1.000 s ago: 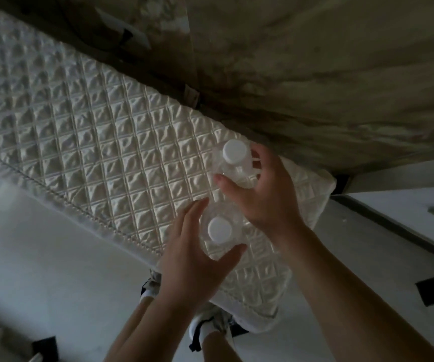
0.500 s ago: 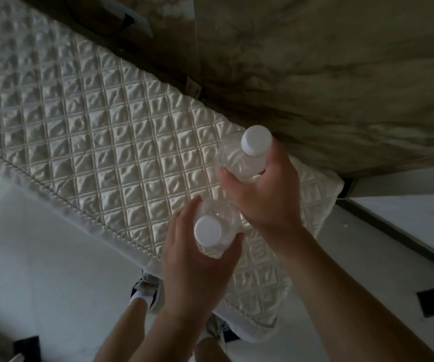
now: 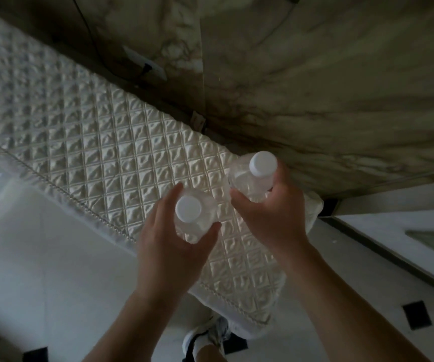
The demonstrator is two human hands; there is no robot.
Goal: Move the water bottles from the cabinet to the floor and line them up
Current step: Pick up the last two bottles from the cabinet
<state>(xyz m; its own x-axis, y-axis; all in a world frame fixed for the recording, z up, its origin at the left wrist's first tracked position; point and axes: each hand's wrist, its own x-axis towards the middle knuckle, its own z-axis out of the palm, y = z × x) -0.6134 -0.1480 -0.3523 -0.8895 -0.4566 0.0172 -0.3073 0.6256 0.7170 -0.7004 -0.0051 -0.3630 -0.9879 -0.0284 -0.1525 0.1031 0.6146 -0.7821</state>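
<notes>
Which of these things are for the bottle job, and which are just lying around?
For the job: left hand, gripping the left bottle; right hand, gripping the right bottle; the floor they go on.
Just there: quilted cover, marble wall, wall socket, shoe.

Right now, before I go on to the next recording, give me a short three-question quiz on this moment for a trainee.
1. True or false: the left hand grips the left bottle and the right hand grips the right bottle.
2. The left bottle's cap is: A blue, B white, C missing.
3. Which bottle is nearer the marble wall?
Key: 1 true; 2 B; 3 the right bottle.
</notes>
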